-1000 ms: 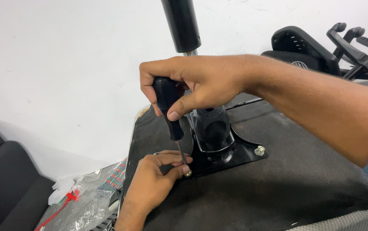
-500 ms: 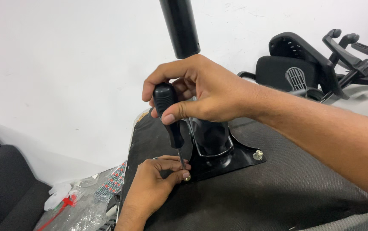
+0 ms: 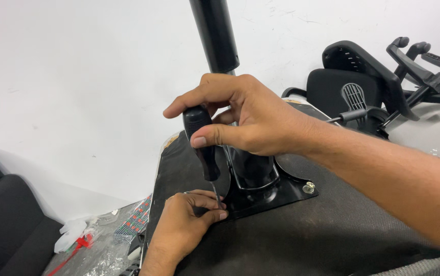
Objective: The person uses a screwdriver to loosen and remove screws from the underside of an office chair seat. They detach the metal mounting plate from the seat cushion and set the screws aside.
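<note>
My right hand [image 3: 240, 115] grips the black handle of a screwdriver [image 3: 203, 145], held upright with its thin shaft pointing down at the near left corner of a black metal mounting plate [image 3: 289, 191]. My left hand [image 3: 184, 225] rests on the underside of an overturned chair seat [image 3: 312, 240], its fingertips pinched around the screwdriver tip where it meets the plate. The screw there is hidden by my fingers. A black gas-lift cylinder [image 3: 215, 33] rises from the plate's middle. A silver bolt [image 3: 309, 187] sits in the plate's right corner.
More black chair parts [image 3: 368, 87], a backrest and armrests, lie at the back right against the white wall. A dark cushion [image 3: 5, 225] is at the lower left. Clear plastic wrapping and a small patterned packet [image 3: 133, 225] lie on the floor beside the seat.
My right hand has turned a little on the screwdriver handle, and the view has shifted slightly. My left hand stays pinched at the tip.
</note>
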